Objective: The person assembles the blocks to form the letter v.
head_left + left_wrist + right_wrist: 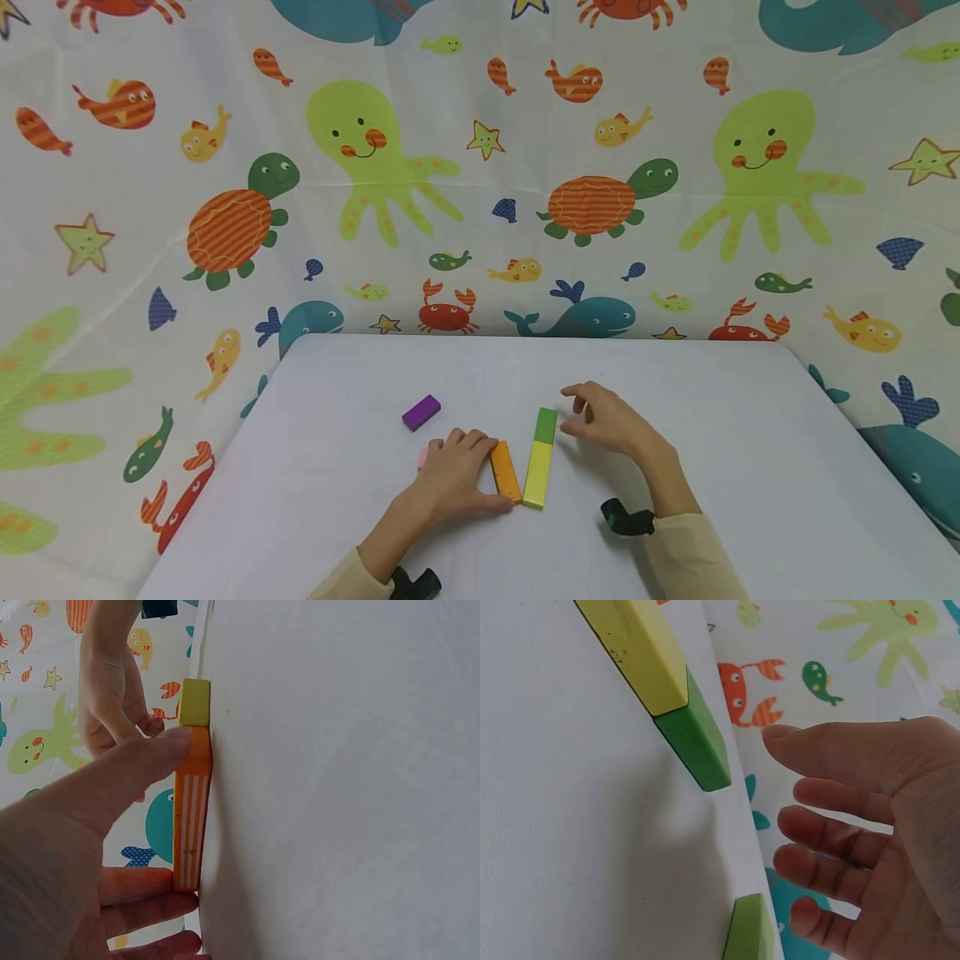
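Observation:
My left hand (452, 479) grips an orange block (506, 472) lengthwise, thumb at its near end and fingers at the far end. White stripes run along the block's side in the left wrist view. Just to its right lies a yellow block (537, 475), with a green block (546, 425) end to end beyond it. Close to the green block's right side, my right hand (611, 421) hovers with loosely bent fingers and holds nothing. A light green block (750, 930) shows below it in the right wrist view; the head view hides it.
A purple block (422, 412) lies on the white table (337, 467), back left of my left hand. Part of a pink block (422, 457) peeks out beside that hand. Behind the table hangs a cloth (480, 192) printed with sea animals.

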`<state>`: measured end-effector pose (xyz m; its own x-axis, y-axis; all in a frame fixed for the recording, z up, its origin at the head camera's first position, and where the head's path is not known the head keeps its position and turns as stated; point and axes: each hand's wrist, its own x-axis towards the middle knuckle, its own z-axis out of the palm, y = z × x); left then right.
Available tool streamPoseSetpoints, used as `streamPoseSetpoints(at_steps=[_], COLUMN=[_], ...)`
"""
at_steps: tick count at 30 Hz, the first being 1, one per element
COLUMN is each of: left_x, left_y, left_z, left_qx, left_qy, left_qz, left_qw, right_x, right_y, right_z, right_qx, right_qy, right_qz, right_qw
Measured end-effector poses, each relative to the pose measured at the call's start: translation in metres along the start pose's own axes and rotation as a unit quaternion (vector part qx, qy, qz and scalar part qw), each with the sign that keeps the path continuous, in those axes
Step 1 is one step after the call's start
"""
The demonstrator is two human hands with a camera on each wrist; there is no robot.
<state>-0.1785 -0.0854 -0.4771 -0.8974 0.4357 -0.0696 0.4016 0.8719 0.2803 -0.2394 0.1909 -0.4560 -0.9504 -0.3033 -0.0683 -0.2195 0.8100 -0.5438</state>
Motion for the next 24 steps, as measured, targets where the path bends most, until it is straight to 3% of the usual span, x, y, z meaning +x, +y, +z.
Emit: streamPoseSetpoints(at_steps=[24], left_x=[0.000], left_y=[0.001], left_z=[-0.002], left_qx=[-0.004], left_qy=[-0.005], left_qz=[-0.004], left_qw=[1.0000], right_x=[-0.005], right_y=[0.011], right_z=[-0.014], right_qx=[-0.005], right_qy=[0.018], right_qz=[0.006], right_qw=[0.9998])
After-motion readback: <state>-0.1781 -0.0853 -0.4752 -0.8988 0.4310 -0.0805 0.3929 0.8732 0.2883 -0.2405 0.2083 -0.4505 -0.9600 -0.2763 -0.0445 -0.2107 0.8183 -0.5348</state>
